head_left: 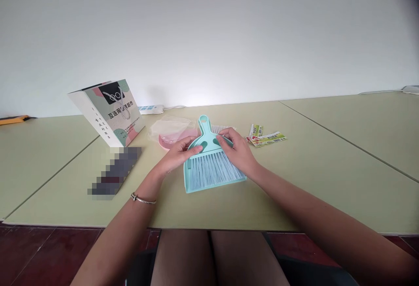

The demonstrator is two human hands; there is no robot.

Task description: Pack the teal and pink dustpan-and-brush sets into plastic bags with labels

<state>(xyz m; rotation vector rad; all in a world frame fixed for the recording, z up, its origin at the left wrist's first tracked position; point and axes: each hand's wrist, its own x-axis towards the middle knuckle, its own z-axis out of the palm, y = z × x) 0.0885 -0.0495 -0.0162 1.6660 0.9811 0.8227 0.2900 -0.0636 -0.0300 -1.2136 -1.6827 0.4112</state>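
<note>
A mint-green hand brush [212,170] with pale bristles lies nested in a matching dustpan [187,184], its handle loop pointing away from me. My left hand [180,153] grips the left side of the set, thumb on top of the brush head. On the right side, my right hand [237,150] grips it too, with its thumb on the brush head and its fingers at the edge. Just behind my left hand sits a pink dustpan [163,142], partly hidden. Beyond my right fingers, pale bristles [222,129] of another brush show; the rest of it is hidden.
Clear plastic wrapping [172,125] lies beside the pink dustpan. A printed paper bag [114,111] with a rope handle stands at the left, near a blurred-out dark flat item [118,172]. Green-and-white printed cards [270,138] lie at the right. A white wall rises behind the table [327,155].
</note>
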